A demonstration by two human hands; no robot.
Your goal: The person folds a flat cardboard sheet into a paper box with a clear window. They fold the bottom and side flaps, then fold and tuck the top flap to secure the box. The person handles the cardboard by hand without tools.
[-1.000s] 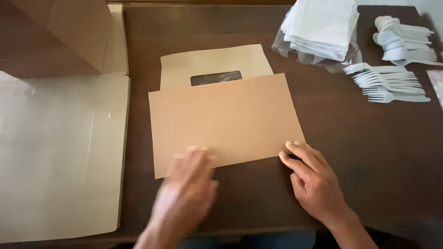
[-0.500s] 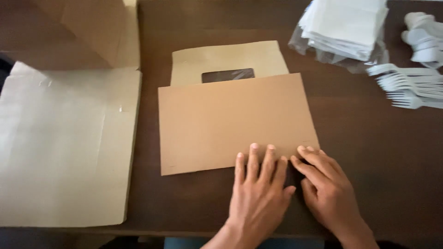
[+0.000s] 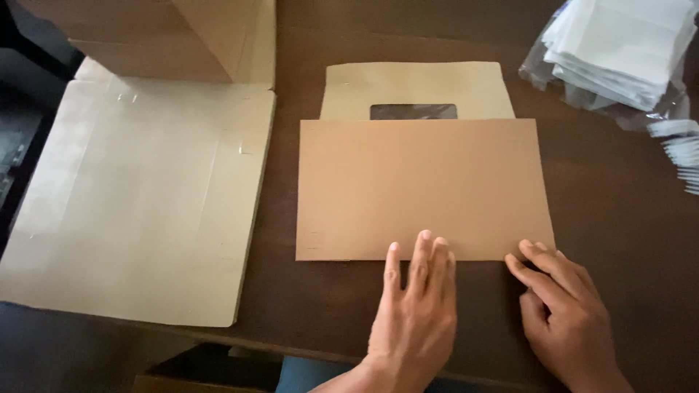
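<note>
Folded brown paper bag (image 3: 422, 185) lies flat at centre of the dark wooden table (image 3: 626, 218), long edge running 9 to 3 o'clock. Its paler upper panel with a dark rectangular window sticks out at 12 o'clock, behind the brown fold.

Left hand (image 3: 415, 313) is palm down, fingers (image 3: 424, 251) straight and close together, gripping nothing. The fingertips press on the bag's near edge, right of its middle; the bag sits at 12 o'clock from them. The palm rests on bare table.

Right hand (image 3: 564, 313) is at 3 o'clock of the left, well apart from it, fingers (image 3: 530, 263) loosely spread and slightly bent, holding nothing. The index and middle tips touch the bag's near right corner; the bag lies at 10–11 o'clock from them.

Large flattened cardboard sheet (image 3: 145, 196) lies at 9 o'clock of the bag, just beside it, not touching. Cardboard box (image 3: 167, 36) stands at 11 o'clock. Clear plastic pack of white napkins (image 3: 619, 51) sits at 2 o'clock, well apart from both hands. White plastic cutlery (image 3: 684, 149) at 3 o'clock edge, mostly cut off.
</note>
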